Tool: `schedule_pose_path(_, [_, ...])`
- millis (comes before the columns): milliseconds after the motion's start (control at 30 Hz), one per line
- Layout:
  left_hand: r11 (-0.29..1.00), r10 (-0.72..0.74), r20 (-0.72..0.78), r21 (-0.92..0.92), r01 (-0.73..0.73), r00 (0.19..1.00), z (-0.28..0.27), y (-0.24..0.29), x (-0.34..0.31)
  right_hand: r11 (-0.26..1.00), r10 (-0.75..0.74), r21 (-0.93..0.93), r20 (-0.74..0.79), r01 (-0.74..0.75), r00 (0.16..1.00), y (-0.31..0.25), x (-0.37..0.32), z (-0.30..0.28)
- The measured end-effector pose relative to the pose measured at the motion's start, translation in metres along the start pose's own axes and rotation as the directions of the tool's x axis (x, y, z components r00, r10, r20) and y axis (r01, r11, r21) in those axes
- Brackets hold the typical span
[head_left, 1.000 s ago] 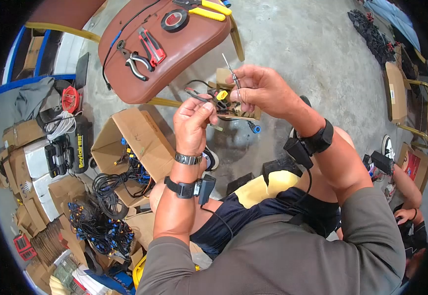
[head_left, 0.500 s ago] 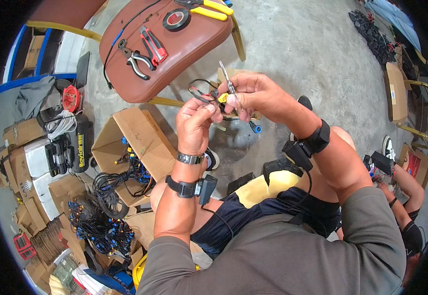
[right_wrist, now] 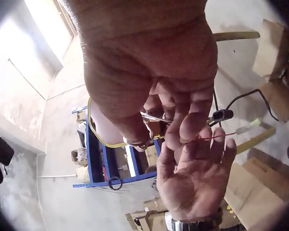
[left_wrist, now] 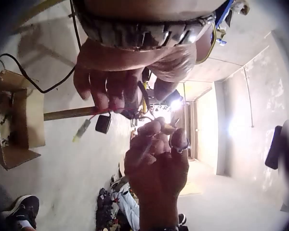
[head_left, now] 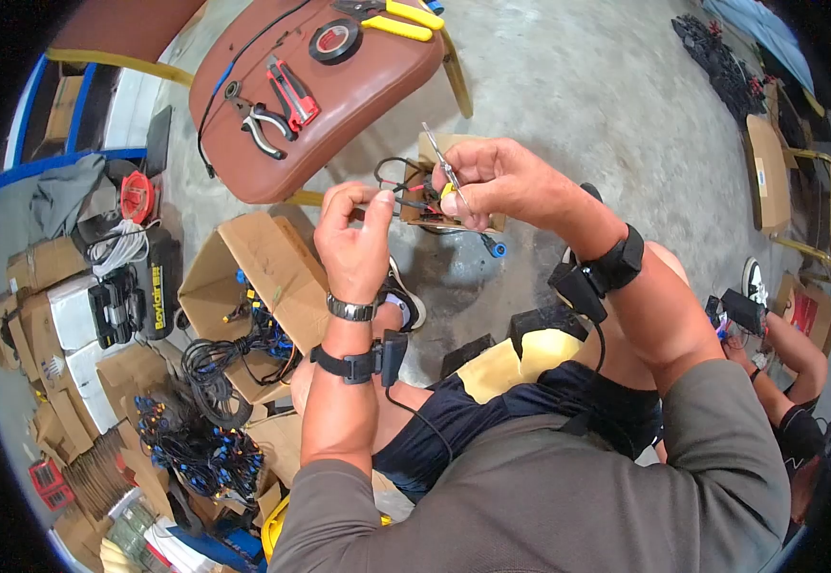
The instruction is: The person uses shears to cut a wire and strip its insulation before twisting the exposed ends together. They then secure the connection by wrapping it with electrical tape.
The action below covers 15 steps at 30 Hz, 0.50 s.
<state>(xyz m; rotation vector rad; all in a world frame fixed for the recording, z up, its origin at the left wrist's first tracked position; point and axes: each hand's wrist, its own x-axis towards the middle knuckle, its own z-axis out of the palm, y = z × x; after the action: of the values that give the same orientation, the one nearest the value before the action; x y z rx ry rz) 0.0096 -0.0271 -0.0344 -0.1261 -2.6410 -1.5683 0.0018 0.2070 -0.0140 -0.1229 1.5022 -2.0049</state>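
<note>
In the head view my left hand (head_left: 353, 244) has its thumb and fingers closed together around dark wiring (head_left: 406, 201) that stretches toward the other hand. My right hand (head_left: 497, 181) pinches a slim silver metal tool (head_left: 440, 160), its thin end pointing up and away. A yellow connector (head_left: 449, 190) shows at the right fingertips. The right wrist view has a red wire (right_wrist: 212, 138) running from the fingers to a pale connector (right_wrist: 250, 126), with a black connector (right_wrist: 221, 115) beside it. Fingers hide where the wires meet.
A brown chair seat (head_left: 358, 110) ahead bears pliers (head_left: 265, 129), a red utility knife (head_left: 291, 94), black tape (head_left: 334, 40) and a yellow-handled tool (head_left: 401, 21). Below the hands stands a small cardboard box (head_left: 487, 225). Cartons (head_left: 277, 272) and bundled cables (head_left: 191, 439) lie at left.
The hands first come close together, then my left hand moves left, away from the right, drawing the dark wiring out between them. My right hand keeps the silver tool.
</note>
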Motion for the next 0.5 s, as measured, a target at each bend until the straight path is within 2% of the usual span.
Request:
schedule_pose_path(33, [0.993, 0.118, 0.067, 0.015, -0.120, 0.991, -0.001, 0.003, 0.003, 1.000, -0.004, 0.009, 0.002, 0.004, 1.000, 0.000, 0.000, -0.003])
schedule_pose_path(100, [0.937, 0.338, 0.200, 0.024, -0.350, 0.920, -0.002, 0.005, 0.007, 1.000, -0.010, 0.016, 0.012, 0.010, 1.000, -0.001, -0.001, -0.006])
schedule_pose_path(200, [0.954, 0.259, 0.348, 0.055, -0.295, 0.901, 0.000, 0.009, 0.003, 0.999, 0.000, -0.035, 0.038, 0.002, 0.999, -0.007, -0.002, -0.013])
schedule_pose_path(267, [0.956, 0.220, 0.496, 0.060, -0.286, 0.840, 0.000, 0.011, 0.003, 0.993, 0.036, -0.117, 0.051, -0.029, 0.998, -0.010, -0.003, -0.020])
schedule_pose_path(367, [0.992, 0.107, 0.679, -0.021, -0.125, 0.727, 0.006, 0.015, -0.002, 0.986, 0.066, -0.157, 0.029, -0.060, 0.997, -0.016, -0.005, -0.020])
schedule_pose_path(400, [0.989, 0.141, 0.647, -0.118, -0.084, 0.750, 0.012, 0.015, -0.010, 0.988, 0.052, -0.149, 0.034, -0.046, 0.998, -0.014, -0.005, -0.021])
schedule_pose_path(433, [0.978, 0.052, 0.671, -0.183, 0.097, 0.740, 0.014, 0.016, -0.015, 0.989, 0.036, -0.143, 0.044, -0.029, 0.998, -0.010, -0.003, -0.022])
schedule_pose_path(500, [0.854, -0.112, 0.725, -0.280, 0.439, 0.679, 0.014, 0.021, -0.020, 0.988, 0.014, -0.152, 0.021, -0.010, 1.000, -0.013, 0.000, -0.023])
